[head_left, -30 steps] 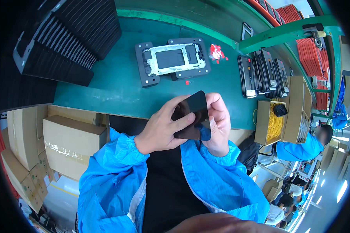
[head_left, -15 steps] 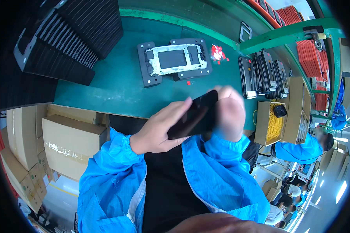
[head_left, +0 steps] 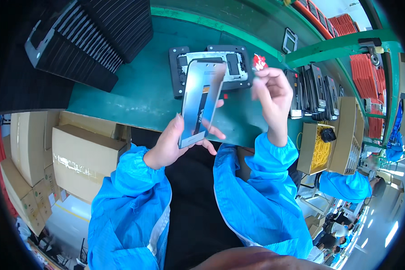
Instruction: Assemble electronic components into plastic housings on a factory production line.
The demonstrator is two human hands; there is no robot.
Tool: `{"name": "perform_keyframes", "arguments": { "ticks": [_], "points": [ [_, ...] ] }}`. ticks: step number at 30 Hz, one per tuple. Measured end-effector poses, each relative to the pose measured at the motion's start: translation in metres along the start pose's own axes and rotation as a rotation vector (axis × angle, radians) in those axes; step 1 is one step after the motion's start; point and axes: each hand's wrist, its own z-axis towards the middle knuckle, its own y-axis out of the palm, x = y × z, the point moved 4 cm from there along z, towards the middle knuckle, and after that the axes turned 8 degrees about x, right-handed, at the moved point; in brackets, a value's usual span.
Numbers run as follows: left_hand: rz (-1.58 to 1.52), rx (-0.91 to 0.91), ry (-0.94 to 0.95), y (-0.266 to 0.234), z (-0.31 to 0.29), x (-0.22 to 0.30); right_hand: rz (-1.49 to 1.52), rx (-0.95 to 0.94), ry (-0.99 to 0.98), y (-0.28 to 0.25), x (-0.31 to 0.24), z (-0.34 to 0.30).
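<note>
My left hand [head_left: 166, 139] grips a phone screen panel [head_left: 195, 112] by its lower edges. The panel is raised and tilted, its silvery back showing with a dark ribbon cable and an orange strip. Behind it on the green bench lies a white and grey phone frame [head_left: 238, 76] in a black fixture [head_left: 177, 85], partly covered by the panel. My right hand [head_left: 276, 92] is raised just in front of a small pile of red and white bits [head_left: 259, 62]. Its thumb and forefinger curl together, slightly blurred; whatever they pinch is too small to make out.
A tall stack of black slotted trays [head_left: 94, 49] stands at the left. Dark phone parts [head_left: 317, 90] lean in rows at the right, by a cardboard box of yellow bands [head_left: 320, 148]. Cartons [head_left: 85, 157] stand below left. A co-worker in a blue sleeve [head_left: 344, 185] sits further right.
The panel has turned from its dark glossy face to its silvery back and moved up over the frame. My right hand has left the panel and moved toward the red bits.
</note>
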Motion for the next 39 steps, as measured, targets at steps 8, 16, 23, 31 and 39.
{"name": "perform_keyframes", "arguments": {
  "ticks": [8,16,23,31,39],
  "points": [
    [0.227,-0.028,-0.004,0.001,0.010,0.031,0.084,-1.219,0.395,0.054,-0.027,-0.021],
    [0.738,0.146,0.489,-0.005,0.036,0.071,0.235,-0.043,0.194,-0.040,0.054,0.069],
    [1.514,0.306,0.585,-0.011,0.066,0.090,0.162,0.051,0.211,-0.032,0.077,0.065],
    [1.701,0.200,0.571,-0.003,0.112,0.067,0.190,-0.140,0.280,-0.022,0.131,0.072],
    [1.676,0.191,0.525,0.008,0.126,0.056,0.097,-0.133,0.313,-0.033,0.090,0.059]
  ]
}}
